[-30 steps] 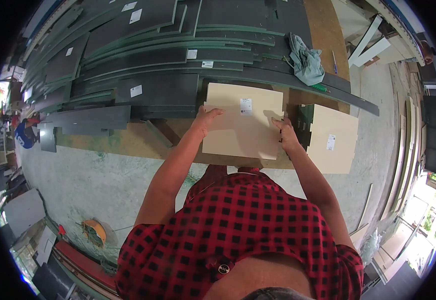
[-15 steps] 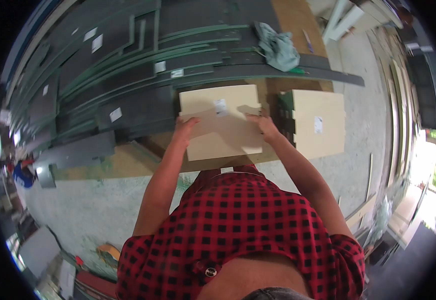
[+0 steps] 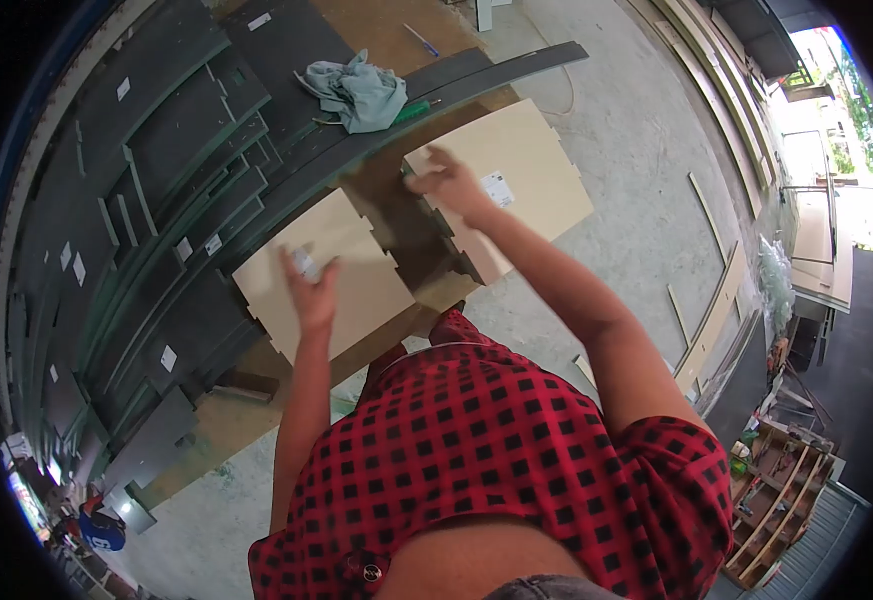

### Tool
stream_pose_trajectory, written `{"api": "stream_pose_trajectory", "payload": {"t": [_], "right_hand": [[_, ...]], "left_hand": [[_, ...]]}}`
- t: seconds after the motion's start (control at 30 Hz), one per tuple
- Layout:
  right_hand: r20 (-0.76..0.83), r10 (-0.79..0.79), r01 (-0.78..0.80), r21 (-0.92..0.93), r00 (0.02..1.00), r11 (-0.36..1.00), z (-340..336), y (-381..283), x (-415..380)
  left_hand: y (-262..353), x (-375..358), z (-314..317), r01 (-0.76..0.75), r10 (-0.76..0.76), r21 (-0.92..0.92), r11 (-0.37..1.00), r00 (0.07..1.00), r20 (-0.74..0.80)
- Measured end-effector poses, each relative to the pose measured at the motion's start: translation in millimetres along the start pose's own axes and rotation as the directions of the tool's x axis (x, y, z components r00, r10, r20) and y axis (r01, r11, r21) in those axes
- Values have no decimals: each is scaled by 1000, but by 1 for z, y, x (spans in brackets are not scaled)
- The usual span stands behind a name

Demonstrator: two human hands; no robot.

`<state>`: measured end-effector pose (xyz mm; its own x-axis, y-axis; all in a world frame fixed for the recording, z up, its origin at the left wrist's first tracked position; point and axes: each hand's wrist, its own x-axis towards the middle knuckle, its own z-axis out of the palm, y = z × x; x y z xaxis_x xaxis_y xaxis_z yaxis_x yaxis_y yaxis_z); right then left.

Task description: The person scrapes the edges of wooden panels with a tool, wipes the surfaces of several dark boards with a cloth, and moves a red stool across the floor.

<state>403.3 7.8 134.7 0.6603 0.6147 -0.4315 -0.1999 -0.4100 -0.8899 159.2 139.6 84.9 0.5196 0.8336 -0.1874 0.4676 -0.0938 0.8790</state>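
R cream panel & L cream panel sit on yr bench, gap between. Yr R hand, loosely spread, is by R panel's inner edge; yr L hand, wide, is over L panel's label. Both hands hold nothing; contact unclear.

The left cream panel, at nine o'clock, and right cream panel, at one, show smooth, matt, board-like faces. The label on the latter appears to be paper. Dark boards at ten: smooth, largely matt. Rag at eleven: soft, creased cloth. Floor at two: matt, mottled concrete. Film at three: clear, crinkled, glossy plastic. Shirt at six: matt woven cloth.
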Motion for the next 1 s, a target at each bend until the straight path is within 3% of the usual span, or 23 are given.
{"api": "stream_pose_trajectory", "payload": {"t": [0.07,0.17,0.3,0.37,0.4,0.47,0.53,0.67,0.8,0.87,1.0], "right_hand": [[-260,-244,187,-228,934,956,-55,25,29],[-434,-230,186,-142,871,972,-127,3,26],[-475,-219,99,-263,852,960,-199,25,41],[-463,-167,22,-302,871,953,-219,46,51],[-457,-114,-58,-346,882,937,-225,57,56],[-440,-56,-67,-259,896,964,-226,65,59],[-307,94,-138,-122,947,983,-223,70,56],[-288,83,-138,-176,954,975,-208,52,46],[-252,132,-152,-59,959,987,-218,57,54],[-223,154,-164,-27,963,986,-217,56,54],[-234,132,-148,-50,963,988,-209,52,37]], "left_hand": [[41,-9,42,200,-122,-265,943,951,285],[77,-15,91,588,-280,-350,729,723,631],[93,-22,143,658,-355,-358,662,696,624],[96,-19,156,729,-342,-326,601,604,720],[99,-18,161,727,-345,-328,603,609,714],[106,-18,169,735,-464,-301,608,636,617],[112,-20,173,737,-449,-378,560,654,608],[103,-16,188,705,-433,-504,499,707,560],[117,-24,182,685,-416,-525,504,726,548],[120,-25,177,726,-468,-494,479,687,555],[106,-23,168,707,-437,-564,428,708,556]]}}
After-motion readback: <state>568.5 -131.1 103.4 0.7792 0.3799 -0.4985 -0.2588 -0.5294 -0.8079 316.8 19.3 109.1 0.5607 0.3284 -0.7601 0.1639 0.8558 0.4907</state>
